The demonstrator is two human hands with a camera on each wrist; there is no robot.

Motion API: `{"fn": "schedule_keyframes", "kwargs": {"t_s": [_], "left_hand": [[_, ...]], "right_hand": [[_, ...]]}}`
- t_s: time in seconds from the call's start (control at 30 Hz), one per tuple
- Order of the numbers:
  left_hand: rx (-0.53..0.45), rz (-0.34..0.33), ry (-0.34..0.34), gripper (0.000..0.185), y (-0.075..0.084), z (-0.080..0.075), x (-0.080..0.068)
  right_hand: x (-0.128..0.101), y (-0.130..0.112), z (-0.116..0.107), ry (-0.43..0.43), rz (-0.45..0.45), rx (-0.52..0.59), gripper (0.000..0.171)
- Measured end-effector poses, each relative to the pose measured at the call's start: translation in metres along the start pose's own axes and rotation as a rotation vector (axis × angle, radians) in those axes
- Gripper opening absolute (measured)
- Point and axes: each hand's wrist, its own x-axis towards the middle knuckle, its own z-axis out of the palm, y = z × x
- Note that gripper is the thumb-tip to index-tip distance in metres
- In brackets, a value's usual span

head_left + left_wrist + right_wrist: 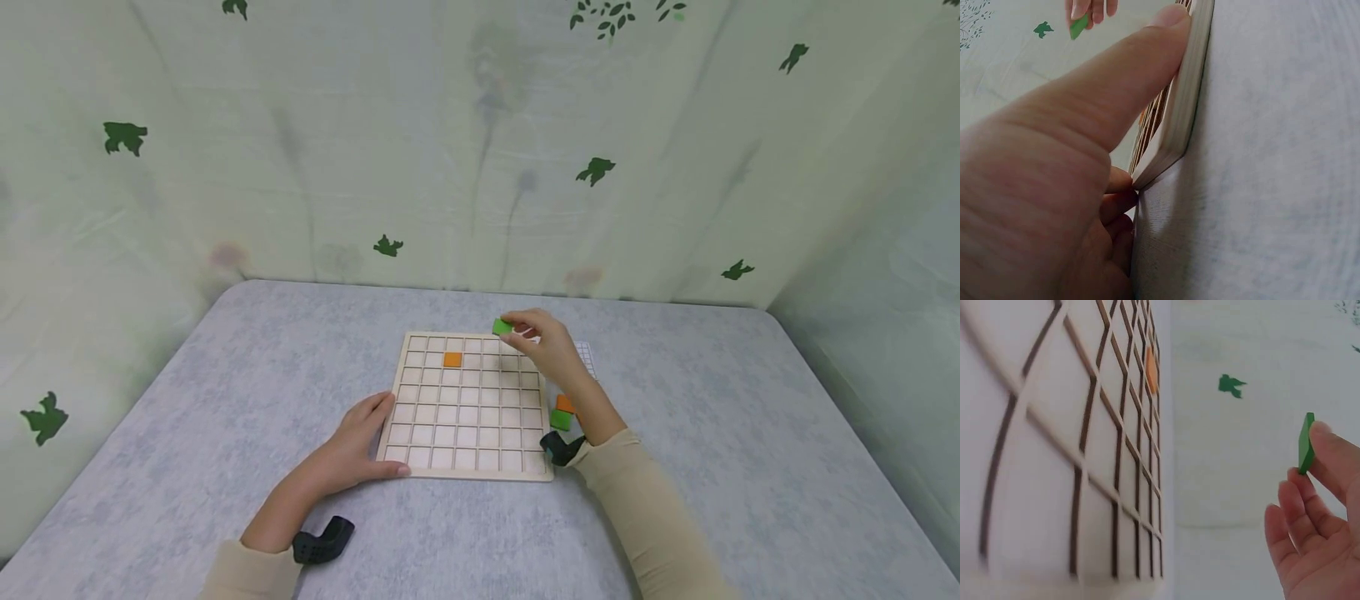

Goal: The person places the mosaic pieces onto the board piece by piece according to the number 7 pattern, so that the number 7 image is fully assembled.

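I see a grey mottled table [225, 392] backed by a pale curtain printed with dark green leaf shapes. My right hand [551, 346] pinches a small green tile [502, 327] between thumb and fingertips, holding it in the air above the far right part of a wooden grid board [467, 407]. The tile looks thin, stiff and light, probably wooden; I judge its narrow edges the safest place to pinch, since the flat faces may be smooth. My left hand [360, 446] lies spread on the table, thumb pressed along the board's near left corner, fingers against its left edge. One orange tile [452, 359] sits in a cell near the far edge. Beyond the board's right edge lie spare orange and green tiles [562, 412], partly hidden by my wrist.
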Motion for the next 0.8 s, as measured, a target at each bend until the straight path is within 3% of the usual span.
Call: {"fn": "schedule_keyframes", "kwargs": {"t_s": [0.23, 0.5, 0.8], "left_hand": [[-0.001, -0.003, -0.003, 0.111, 0.0, -0.001, 0.0], [-0.011, -0.018, -0.017, 0.111, 0.002, -0.001, 0.001], [-0.005, -0.018, -0.013, 0.111, 0.001, -0.001, 0.001]], "right_hand": [[0.012, 0.0, 0.036, -0.024, 0.076, 0.08, 0.033], [0.009, 0.017, 0.057, -0.116, 0.195, 0.016, 0.028], [0.01, 0.022, 0.062, -0.165, 0.121, -0.139, 0.024]]}}
